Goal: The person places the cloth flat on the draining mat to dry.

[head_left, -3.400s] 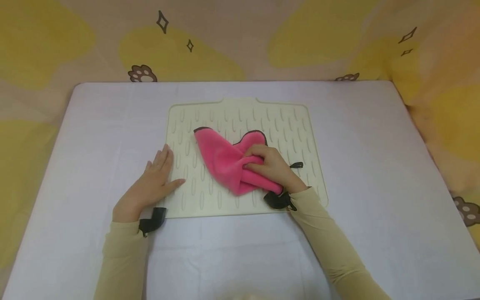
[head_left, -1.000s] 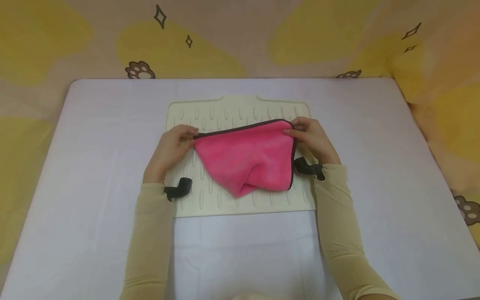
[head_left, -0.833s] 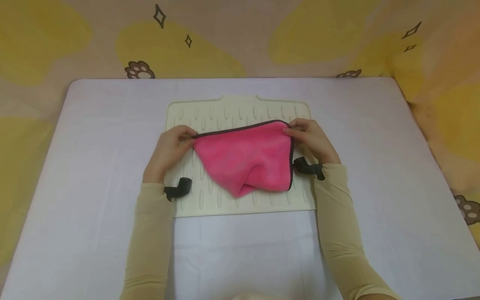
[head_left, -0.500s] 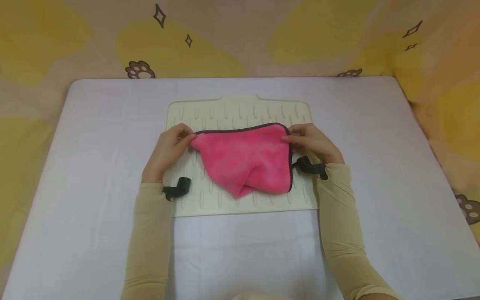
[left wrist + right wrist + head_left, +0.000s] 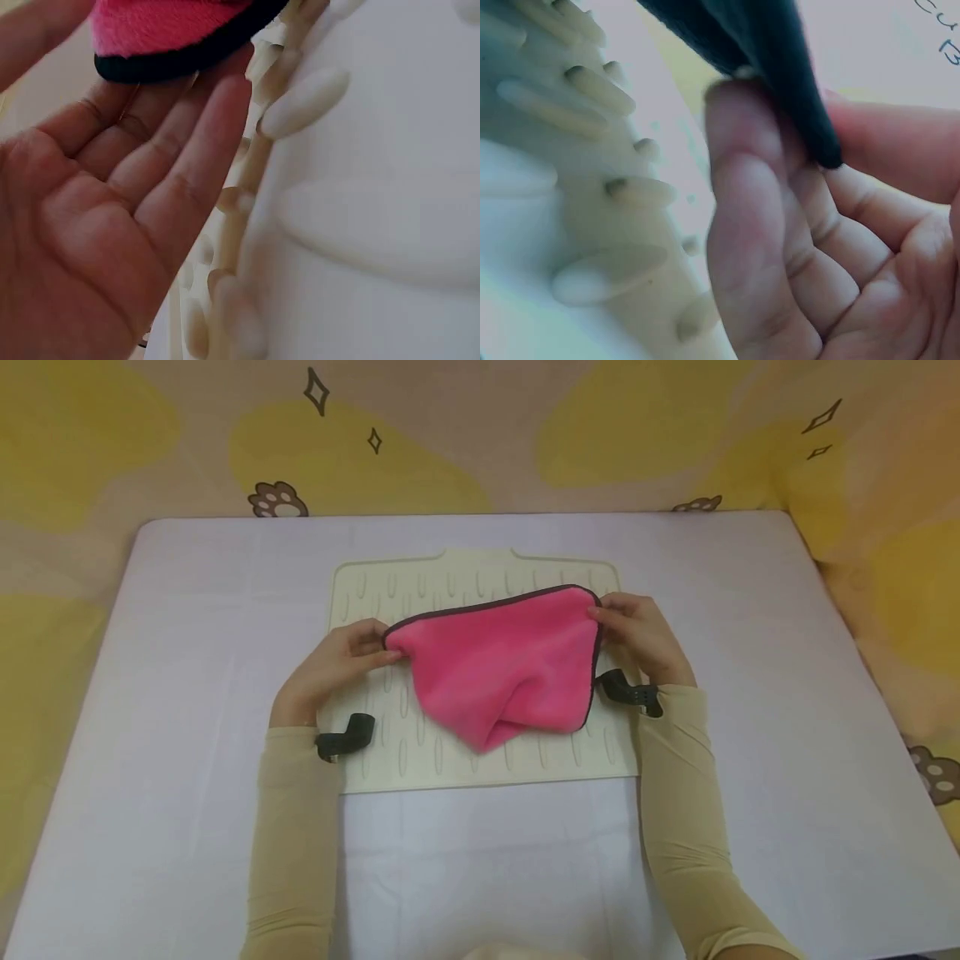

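A pink fleecy cloth (image 5: 502,652) with a dark edging stretches between both hands over a cream ridged mat (image 5: 405,764). The left hand (image 5: 330,660) pinches its left corner, thumb on top and fingers beneath; in the left wrist view the cloth's dark-edged corner (image 5: 165,60) lies over the fingers, palm facing up. At the far right corner, the right hand (image 5: 637,631) pinches the edging between thumb and fingers. In the right wrist view the dark underside (image 5: 769,60) of the cloth hangs between thumb and fingertips. Its lower part droops in a fold toward the near side of the mat.
The mat lies on a white-covered table (image 5: 480,877), with raised oval ridges (image 5: 611,274) across it. A yellow patterned curtain (image 5: 480,435) stands behind the table and along its sides. Black camera mounts (image 5: 348,737) sit on both wrists.
Earlier the right hand alone bunched the cloth while the left lay flat at the mat's left edge. Now both pinch its corners; lately the right hand has moved up and right, tilting the top edge.
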